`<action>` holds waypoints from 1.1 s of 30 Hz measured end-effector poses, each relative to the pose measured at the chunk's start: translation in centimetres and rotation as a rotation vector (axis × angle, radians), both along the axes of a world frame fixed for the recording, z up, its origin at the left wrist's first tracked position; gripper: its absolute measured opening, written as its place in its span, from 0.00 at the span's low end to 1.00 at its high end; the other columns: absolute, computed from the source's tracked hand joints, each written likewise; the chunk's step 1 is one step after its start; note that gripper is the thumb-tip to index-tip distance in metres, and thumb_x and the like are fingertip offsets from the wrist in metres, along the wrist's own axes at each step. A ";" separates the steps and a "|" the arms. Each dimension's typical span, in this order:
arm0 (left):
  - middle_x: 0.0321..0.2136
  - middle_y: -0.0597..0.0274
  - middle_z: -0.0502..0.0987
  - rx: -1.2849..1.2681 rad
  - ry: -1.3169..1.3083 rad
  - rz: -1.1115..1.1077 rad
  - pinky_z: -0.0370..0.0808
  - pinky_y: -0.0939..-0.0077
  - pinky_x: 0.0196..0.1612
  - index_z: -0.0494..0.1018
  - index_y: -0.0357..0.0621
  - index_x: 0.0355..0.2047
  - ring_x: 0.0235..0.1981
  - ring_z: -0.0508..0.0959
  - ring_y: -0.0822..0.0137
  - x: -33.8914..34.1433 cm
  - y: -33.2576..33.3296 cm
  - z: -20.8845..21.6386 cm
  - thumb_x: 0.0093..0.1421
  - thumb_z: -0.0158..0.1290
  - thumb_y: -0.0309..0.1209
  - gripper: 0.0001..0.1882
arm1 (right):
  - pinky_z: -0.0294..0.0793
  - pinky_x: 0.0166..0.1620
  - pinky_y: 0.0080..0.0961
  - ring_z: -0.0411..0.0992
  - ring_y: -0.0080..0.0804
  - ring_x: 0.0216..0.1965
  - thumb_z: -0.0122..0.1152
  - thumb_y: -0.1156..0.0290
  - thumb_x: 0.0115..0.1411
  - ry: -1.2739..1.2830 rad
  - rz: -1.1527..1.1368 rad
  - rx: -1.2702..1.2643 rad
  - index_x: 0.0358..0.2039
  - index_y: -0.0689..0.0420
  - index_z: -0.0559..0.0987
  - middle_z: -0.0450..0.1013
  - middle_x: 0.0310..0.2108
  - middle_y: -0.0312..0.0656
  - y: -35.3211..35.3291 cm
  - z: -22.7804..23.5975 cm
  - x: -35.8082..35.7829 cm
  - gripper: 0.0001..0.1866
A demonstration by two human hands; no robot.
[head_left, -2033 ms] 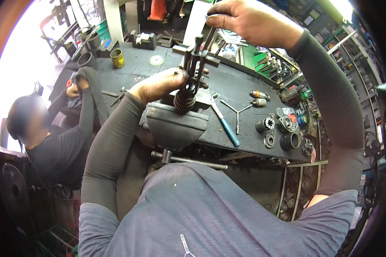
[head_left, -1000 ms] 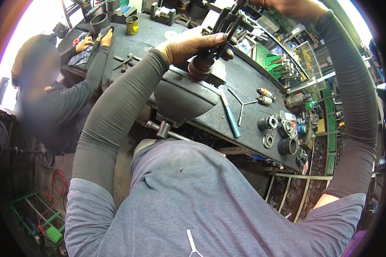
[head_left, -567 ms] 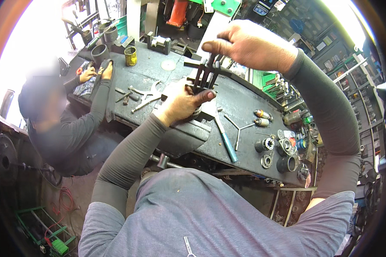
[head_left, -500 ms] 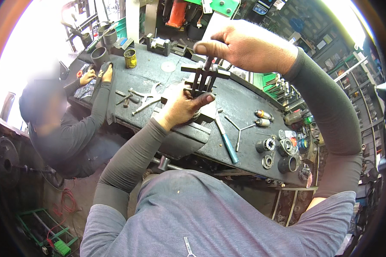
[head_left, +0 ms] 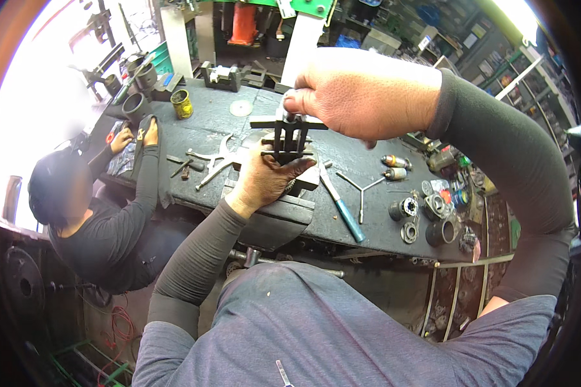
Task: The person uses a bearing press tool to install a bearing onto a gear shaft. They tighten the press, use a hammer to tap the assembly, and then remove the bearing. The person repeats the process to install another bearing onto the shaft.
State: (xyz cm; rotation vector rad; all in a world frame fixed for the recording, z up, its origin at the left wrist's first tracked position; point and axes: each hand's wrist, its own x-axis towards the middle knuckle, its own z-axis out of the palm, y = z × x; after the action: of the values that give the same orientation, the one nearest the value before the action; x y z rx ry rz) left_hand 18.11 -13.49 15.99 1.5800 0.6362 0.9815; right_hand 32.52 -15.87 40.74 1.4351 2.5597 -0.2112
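A black gear puller (head_left: 290, 137) stands upright over the bench vise (head_left: 271, 222), its crossbar near the top and its legs pointing down. My left hand (head_left: 261, 180) is wrapped around its lower end, thumb to the right. At the top, my right hand (head_left: 361, 90) is closed on the puller's centre screw, thumb pressed to the screw's head and the back of the hand facing me. Under the puller, a toothed metal part (head_left: 291, 188) shows partly beside my left hand; the rest is hidden. A blue-handled hammer (head_left: 347, 216) lies right of the vise.
A three-armed wrench (head_left: 361, 190) and several round metal parts (head_left: 441, 233) lie on the bench's right side. Silver jawed tool (head_left: 221, 158) lies left of the vise. A yellow can (head_left: 182, 104) stands farther back. At left, a co-worker (head_left: 103, 219) handles something at the bench.
My right hand has come down and left, nearer the puller's crossbar. The puller sits slightly lower and farther left in the picture, and the whole view has shifted a little. My left hand keeps its grip.
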 end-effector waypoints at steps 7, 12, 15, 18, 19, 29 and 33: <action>0.37 0.68 0.85 0.065 -0.100 -0.211 0.83 0.71 0.44 0.81 0.40 0.45 0.38 0.83 0.74 0.5 2.6 -2.3 0.60 0.72 0.24 0.14 | 0.78 0.36 0.46 0.79 0.56 0.29 0.77 0.44 0.62 0.103 0.475 0.323 0.42 0.59 0.82 0.76 0.25 0.51 2.9 -2.0 4.9 0.28; 0.36 0.64 0.85 0.117 0.133 -0.268 0.82 0.68 0.45 0.83 0.43 0.43 0.38 0.83 0.72 -0.3 2.7 -0.6 0.63 0.71 0.32 0.12 | 0.83 0.49 0.44 0.79 0.50 0.48 0.79 0.59 0.49 0.048 0.906 0.541 0.51 0.52 0.76 0.76 0.46 0.44 8.9 -3.8 6.1 0.31; 0.38 0.63 0.87 0.056 0.132 -0.206 0.82 0.68 0.47 0.83 0.42 0.46 0.39 0.85 0.70 -0.8 2.3 -2.1 0.64 0.71 0.33 0.14 | 0.81 0.55 0.43 0.76 0.45 0.54 0.74 0.64 0.57 0.019 0.972 0.747 0.48 0.50 0.82 0.75 0.48 0.43 9.2 -2.7 4.2 0.18; 0.40 0.65 0.87 0.110 0.146 -0.170 0.81 0.66 0.51 0.79 0.42 0.52 0.42 0.85 0.67 -0.6 1.9 -2.1 0.64 0.71 0.33 0.19 | 0.81 0.51 0.44 0.79 0.45 0.50 0.70 0.66 0.62 -0.033 0.592 0.717 0.44 0.50 0.83 0.75 0.46 0.43 6.4 -2.9 3.3 0.11; 0.41 0.65 0.86 -0.015 0.175 -0.157 0.81 0.65 0.52 0.77 0.42 0.54 0.42 0.85 0.65 -0.6 1.5 -1.0 0.64 0.71 0.34 0.21 | 0.82 0.47 0.44 0.81 0.46 0.44 0.68 0.66 0.63 -0.120 0.391 0.639 0.41 0.52 0.83 0.76 0.41 0.45 5.6 -2.9 3.3 0.08; 0.40 0.68 0.87 0.346 0.108 0.006 0.82 0.61 0.49 0.86 0.56 0.40 0.41 0.88 0.61 0.5 1.3 -2.4 0.63 0.70 0.34 0.06 | 0.86 0.46 0.42 0.87 0.46 0.40 0.73 0.68 0.61 -0.423 -0.110 0.063 0.34 0.61 0.89 0.86 0.32 0.51 5.9 1.3 -1.4 0.09; 0.39 0.70 0.87 1.280 0.416 0.243 0.80 0.61 0.47 0.86 0.61 0.40 0.41 0.88 0.64 0.2 2.7 -3.0 0.60 0.69 0.33 0.09 | 0.85 0.48 0.34 0.85 0.37 0.39 0.63 0.69 0.65 -0.244 0.067 -0.153 0.53 0.69 0.82 0.86 0.38 0.51 7.7 2.4 -0.9 0.20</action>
State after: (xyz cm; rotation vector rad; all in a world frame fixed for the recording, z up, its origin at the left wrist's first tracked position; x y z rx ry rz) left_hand 18.35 -10.82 12.96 2.9354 0.4743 1.3596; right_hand 31.59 -8.14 43.13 1.2363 2.3362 -0.2033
